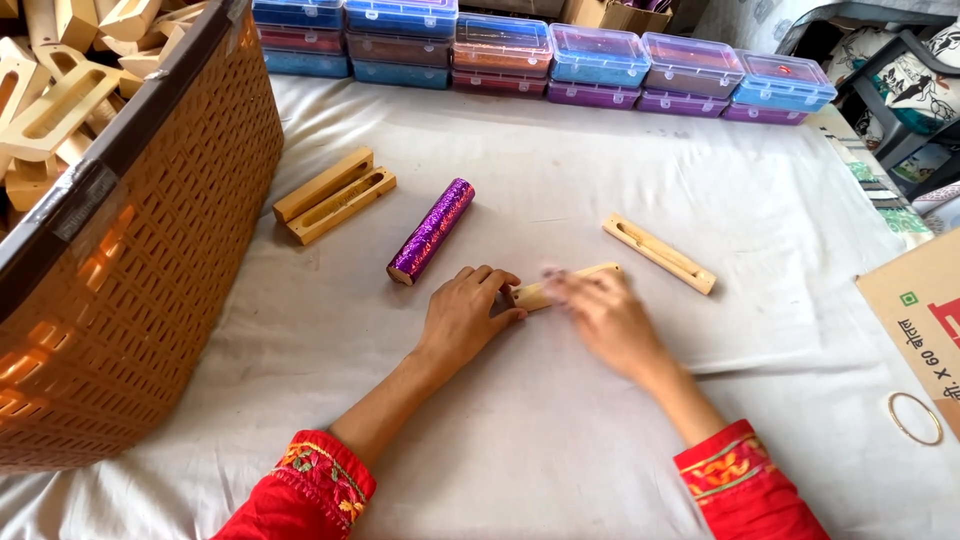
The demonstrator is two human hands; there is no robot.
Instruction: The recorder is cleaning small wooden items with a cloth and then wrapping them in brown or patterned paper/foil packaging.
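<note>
Two hands rest on a white cloth (pixel 560 180) spread over the work surface, both on one wooden piece (pixel 565 283) — a pale, flat strip lying just in front of the person. The left hand (pixel 462 315) lies palm down at the strip's near-left end, fingers curled and closed against that end. The right hand (pixel 600 315) covers the strip's middle from the right; it is blurred, and whether its fingers pinch the wood or only lie flat on it cannot be told.

Just beyond the left hand lies a purple glitter roll (pixel 431 231), slanted, apart from the fingers. Further left sits a pair of wooden slotted blocks (pixel 335 196), side by side and touching. To the right of the hands, a second wooden strip (pixel 659 253) with a groove along its length lies apart on the cloth.

A brown woven plastic basket (pixel 150 270) stands at the left edge, filled with many more wooden pieces. Along the far edge runs a row of stacked clear plastic boxes (pixel 545 55) with coloured contents. A cardboard box (pixel 915 310) enters at the right — beside it lies a thin ring (pixel 915 418). Both sleeves are red with embroidery.
</note>
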